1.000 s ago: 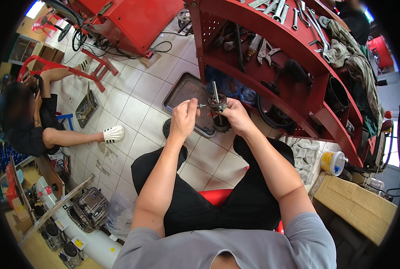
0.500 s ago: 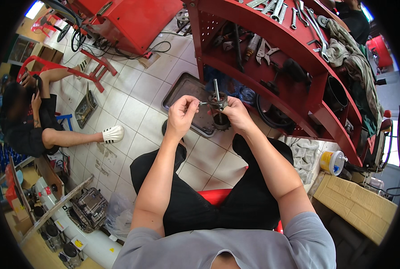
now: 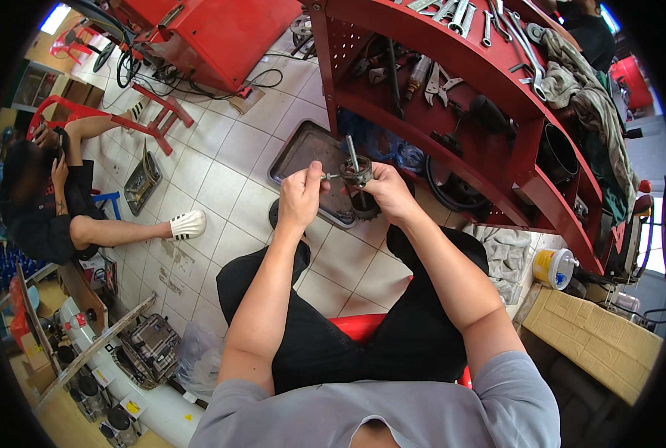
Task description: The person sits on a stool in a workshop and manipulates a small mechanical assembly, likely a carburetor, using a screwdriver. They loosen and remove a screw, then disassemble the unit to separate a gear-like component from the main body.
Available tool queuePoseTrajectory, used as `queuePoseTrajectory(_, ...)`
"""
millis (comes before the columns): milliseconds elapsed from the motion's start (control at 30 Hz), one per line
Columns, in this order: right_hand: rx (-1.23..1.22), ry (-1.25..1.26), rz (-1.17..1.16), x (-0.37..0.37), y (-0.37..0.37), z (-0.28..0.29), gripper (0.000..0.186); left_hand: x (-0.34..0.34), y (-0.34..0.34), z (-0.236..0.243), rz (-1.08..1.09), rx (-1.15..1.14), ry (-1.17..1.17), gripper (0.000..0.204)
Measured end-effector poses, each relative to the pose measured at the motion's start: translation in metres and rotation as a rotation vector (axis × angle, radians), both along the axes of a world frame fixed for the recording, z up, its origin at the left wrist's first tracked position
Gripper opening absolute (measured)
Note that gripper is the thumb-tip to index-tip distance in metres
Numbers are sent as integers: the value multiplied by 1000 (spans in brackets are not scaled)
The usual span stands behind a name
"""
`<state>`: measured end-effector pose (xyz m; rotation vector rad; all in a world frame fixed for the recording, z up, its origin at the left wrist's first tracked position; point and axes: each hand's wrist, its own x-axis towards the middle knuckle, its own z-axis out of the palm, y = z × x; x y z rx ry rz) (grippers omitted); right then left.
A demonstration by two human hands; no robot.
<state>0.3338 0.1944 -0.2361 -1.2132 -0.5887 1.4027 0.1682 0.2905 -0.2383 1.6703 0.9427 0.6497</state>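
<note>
Metal part [image 3: 357, 179] with rod [image 3: 352, 151] rising from it, held over tray's [image 3: 303, 149] right edge. Right hand [image 3: 390, 193] closed on part, right of tray; left hand [image 3: 301, 196], over tray's near edge, pinches small pin [image 3: 330, 177]. Red tool cart [image 3: 523, 164] right of tray.

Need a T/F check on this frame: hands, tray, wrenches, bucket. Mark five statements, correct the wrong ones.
1. The right hand holds a metal part. True.
2. The left hand is empty. False: that hand pinches a small metal piece.
3. The tray lies on the floor. True.
4. The wrenches lie in the tray. False: they lie on top of the red shelf unit.
5. The bucket is to the right of both hands. True.
</note>
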Motion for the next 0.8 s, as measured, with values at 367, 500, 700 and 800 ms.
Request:
queuePoseTrajectory(367,5,14,-48,6,0,2,16,4,-4,10,-35,-32,-196,18)
queuePoseTrajectory(500,6,4,-20,4,1,0,17,1,-1,11,-50,-14,-74,36)
queuePoseTrajectory(700,-2,-23,-3,1,0,-2,17,-5,7,1,-97,-88,74,48)
queuePoseTrajectory(800,-10,-26,-11,2,0,-1,17,-2,4,9,-56,-115,14,38)
